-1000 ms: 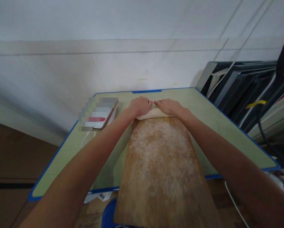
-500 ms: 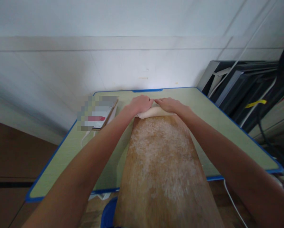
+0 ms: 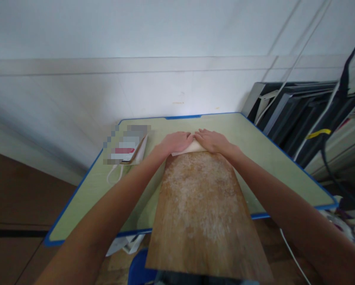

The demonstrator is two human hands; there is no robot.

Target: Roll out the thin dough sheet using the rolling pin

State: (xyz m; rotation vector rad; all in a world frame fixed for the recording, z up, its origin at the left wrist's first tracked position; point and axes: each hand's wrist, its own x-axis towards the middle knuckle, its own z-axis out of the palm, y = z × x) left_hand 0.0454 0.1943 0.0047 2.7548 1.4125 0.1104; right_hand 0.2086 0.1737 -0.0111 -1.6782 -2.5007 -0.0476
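A pale, smooth piece of dough (image 3: 195, 147) lies across the far end of a long wooden board (image 3: 201, 198), partly covered by my hands. My left hand (image 3: 179, 141) is on its left part, the fingers curled over it and the fingertips hidden. On the right part rests my right hand (image 3: 212, 139), its fingers stretched out and pointing inward over the dough. The two hands almost meet in the middle. White flour-like residue marks the board's surface, and its near end sticks out past the table's front edge.
Under the board stands a pale green table (image 3: 254, 158) with a blue rim, against a white wall (image 3: 153, 91). A phone-like device (image 3: 127, 148), partly blurred out, leans on the left with a white cable. Dark flat panels (image 3: 302, 118) lean at the right; a blue object (image 3: 138, 267) sits below.
Both hands have pressed down over the dough, and less of it shows. My right hand's fingers look more stretched out. The camera view has shifted, bringing the board's near edge into sight.
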